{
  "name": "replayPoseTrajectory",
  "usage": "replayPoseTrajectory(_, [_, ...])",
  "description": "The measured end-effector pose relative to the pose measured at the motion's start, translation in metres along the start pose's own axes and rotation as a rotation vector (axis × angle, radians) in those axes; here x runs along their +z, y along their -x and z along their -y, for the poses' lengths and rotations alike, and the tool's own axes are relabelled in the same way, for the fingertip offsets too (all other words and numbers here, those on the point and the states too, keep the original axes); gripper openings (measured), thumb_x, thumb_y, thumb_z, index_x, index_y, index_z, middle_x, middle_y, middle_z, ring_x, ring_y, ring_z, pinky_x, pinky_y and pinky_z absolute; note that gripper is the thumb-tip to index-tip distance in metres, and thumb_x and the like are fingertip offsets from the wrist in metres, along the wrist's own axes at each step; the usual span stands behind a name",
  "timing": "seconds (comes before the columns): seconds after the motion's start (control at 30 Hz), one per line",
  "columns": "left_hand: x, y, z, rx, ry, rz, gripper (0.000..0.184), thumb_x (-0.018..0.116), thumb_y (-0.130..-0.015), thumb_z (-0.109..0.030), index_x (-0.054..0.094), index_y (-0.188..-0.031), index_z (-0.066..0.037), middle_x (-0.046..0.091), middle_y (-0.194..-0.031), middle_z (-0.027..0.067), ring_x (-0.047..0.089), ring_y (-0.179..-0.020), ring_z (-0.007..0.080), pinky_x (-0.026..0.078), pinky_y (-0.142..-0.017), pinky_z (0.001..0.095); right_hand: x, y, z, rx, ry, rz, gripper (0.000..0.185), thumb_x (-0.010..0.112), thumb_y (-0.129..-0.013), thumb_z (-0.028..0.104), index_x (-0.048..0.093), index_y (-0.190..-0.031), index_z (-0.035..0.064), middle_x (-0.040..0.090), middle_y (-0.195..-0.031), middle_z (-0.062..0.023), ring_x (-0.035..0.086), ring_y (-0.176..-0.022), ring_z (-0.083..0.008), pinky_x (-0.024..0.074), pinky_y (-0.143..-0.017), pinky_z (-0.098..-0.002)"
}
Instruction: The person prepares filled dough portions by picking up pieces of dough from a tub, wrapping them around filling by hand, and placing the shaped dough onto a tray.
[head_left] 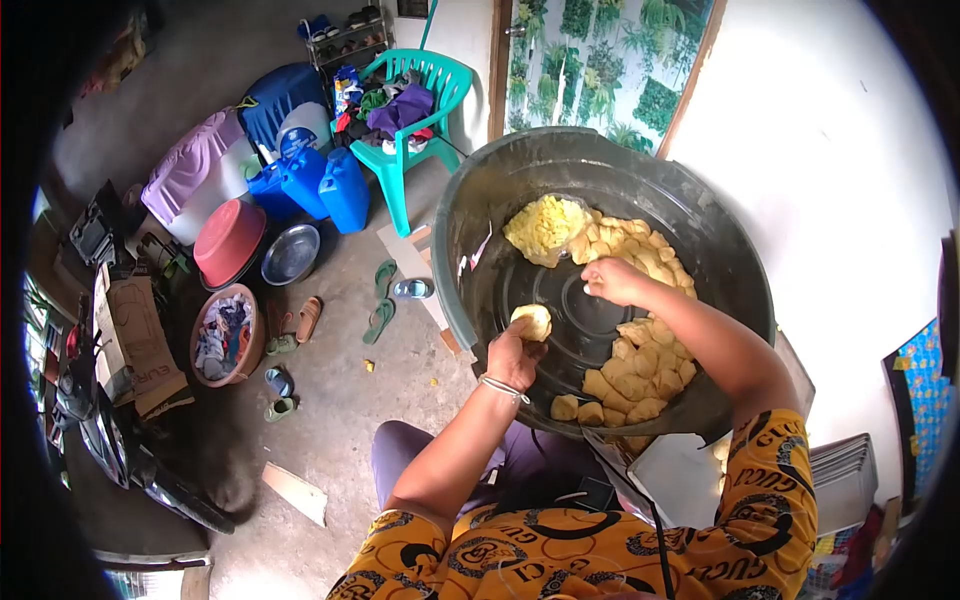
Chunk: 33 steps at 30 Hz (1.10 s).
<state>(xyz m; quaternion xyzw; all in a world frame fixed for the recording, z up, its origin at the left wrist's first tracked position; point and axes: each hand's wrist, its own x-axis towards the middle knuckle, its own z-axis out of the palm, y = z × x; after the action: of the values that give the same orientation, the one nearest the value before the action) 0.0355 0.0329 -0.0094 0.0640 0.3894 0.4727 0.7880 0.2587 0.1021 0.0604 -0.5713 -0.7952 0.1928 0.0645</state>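
My left hand is closed around a pale, flattened piece of dough, held up near the front-left wall of a big dark tub. Over the middle of the tub is my right hand, its fingers pinched together; what they hold, if anything, I cannot make out. Just beyond that hand lies a clear plastic bag with crumbly yellow filling. Many dough balls cover the right and near side of the tub floor, and more dough pieces curve along its far right, partly hidden by my right forearm.
A green plastic chair piled with clothes stands beyond the tub. Blue jugs, a red basin and a laundry basket are at left. Slippers lie on the floor. Metal trays are stacked at right.
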Motion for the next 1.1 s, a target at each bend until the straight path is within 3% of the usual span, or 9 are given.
replayPoseTrajectory(0.03, [-0.002, -0.001, 0.0, -0.027, 0.023, -0.028, 0.019, 0.055, -0.087, -0.021, 0.059, -0.101, -0.008, 0.065, -0.09, 0.0051, 0.059, -0.076, 0.0191, 0.046, -0.07, 0.0357, -0.003, -0.016, -0.001, -0.012, 0.123, -0.009, 0.032, 0.069, -0.077, 0.019, 0.062, -0.102, 0.0017, 0.066, -0.094, -0.0155, 0.063, -0.09, -0.03, 0.0489, -0.08, -0.036])
replayPoseTrajectory(0.2, [-0.005, -0.005, 0.002, 0.077, 0.07, -0.009, 0.021, 0.057, -0.085, -0.022, 0.059, -0.1, -0.007, 0.063, -0.089, 0.0067, 0.058, -0.073, 0.0202, 0.046, -0.07, 0.0363, 0.018, -0.072, 0.042, 0.177, 0.384, -0.191, 0.041, 0.07, -0.075, 0.036, 0.063, -0.101, 0.0044, 0.063, -0.1, -0.0129, 0.06, -0.096, -0.0287, 0.0495, -0.078, -0.039])
replayPoseTrajectory(0.3, [-0.002, 0.003, -0.002, 0.13, 0.1, -0.034, 0.021, 0.057, -0.085, -0.022, 0.059, -0.099, -0.007, 0.062, -0.087, 0.0067, 0.058, -0.073, 0.0203, 0.046, -0.069, 0.037, 0.059, -0.091, 0.046, 0.174, 0.518, -0.25, 0.053, 0.07, -0.071, 0.046, 0.062, -0.106, 0.0064, 0.057, -0.109, -0.0101, 0.049, -0.112, -0.0258, 0.0429, -0.088, -0.0398])
replayPoseTrajectory(0.43, [-0.004, 0.002, -0.001, 0.139, 0.102, -0.08, 0.022, 0.057, -0.084, -0.023, 0.06, -0.098, -0.007, 0.062, -0.085, 0.0068, 0.057, -0.074, 0.0199, 0.046, -0.067, 0.0361, 0.085, -0.108, 0.034, 0.052, 0.553, -0.403, 0.021, 0.057, -0.082, 0.02, 0.061, -0.097, 0.0064, 0.061, -0.1, -0.012, 0.054, -0.106, -0.0274, 0.0423, -0.084, -0.041])
replayPoseTrajectory(0.53, [-0.004, 0.002, -0.001, 0.159, 0.119, -0.038, 0.02, 0.057, -0.083, -0.021, 0.06, -0.097, -0.007, 0.062, -0.086, 0.0065, 0.057, -0.072, 0.0193, 0.047, -0.063, 0.035, 0.083, -0.105, 0.039, 0.113, 0.145, -0.4, 0.014, 0.051, -0.086, 0.015, 0.058, -0.094, 0.006, 0.062, -0.093, -0.0173, 0.057, -0.094, -0.035, 0.044, -0.08, -0.044])
replayPoseTrajectory(0.67, [0.003, 0.005, -0.002, 0.177, 0.142, 0.005, 0.02, 0.057, -0.082, -0.019, 0.06, -0.097, -0.006, 0.062, -0.085, 0.006, 0.057, -0.071, 0.0179, 0.047, -0.062, 0.0339, 0.075, -0.093, 0.03, -0.024, 0.051, -0.424, 0.012, 0.051, -0.084, 0.012, 0.053, -0.093, 0.0043, 0.061, -0.087, -0.023, 0.058, -0.087, -0.0389, 0.0454, -0.071, -0.0437])
replayPoseTrajectory(0.97, [0.003, 0.022, -0.006, 0.416, 0.081, -0.034, 0.013, 0.058, -0.083, -0.016, 0.059, -0.091, -0.006, 0.063, -0.08, 0.0053, 0.058, -0.067, 0.0158, 0.047, -0.057, 0.0312, 0.063, -0.027, 0.065, -0.245, -0.02, -0.113, 0.015, 0.05, -0.077, 0.001, 0.054, -0.092, 0.0011, 0.06, -0.088, -0.0224, 0.059, -0.087, -0.0375, 0.0457, -0.073, -0.0419])
replayPoseTrajectory(1.0, [0.004, 0.029, -0.008, 0.431, 0.072, -0.021, 0.013, 0.058, -0.083, -0.016, 0.058, -0.091, -0.006, 0.063, -0.081, 0.0054, 0.058, -0.067, 0.0157, 0.047, -0.057, 0.0308, 0.062, -0.02, 0.071, -0.199, -0.019, -0.011, 0.023, 0.049, -0.081, 0.002, 0.057, -0.102, 0.002, 0.061, -0.097, -0.0212, 0.059, -0.094, -0.0383, 0.0468, -0.079, -0.0415])
replayPoseTrajectory(1.1, [0.001, 0.043, -0.01, 0.463, 0.037, 0.067, 0.012, 0.057, -0.084, -0.014, 0.058, -0.092, -0.006, 0.064, -0.084, 0.006, 0.06, -0.07, 0.0159, 0.047, -0.059, 0.0309, 0.063, 0.013, 0.084, -0.35, -0.04, -0.034, 0.014, 0.052, -0.083, 0.005, 0.056, -0.095, 0.0004, 0.062, -0.09, -0.0192, 0.059, -0.086, -0.0372, 0.0468, -0.074, -0.0408])
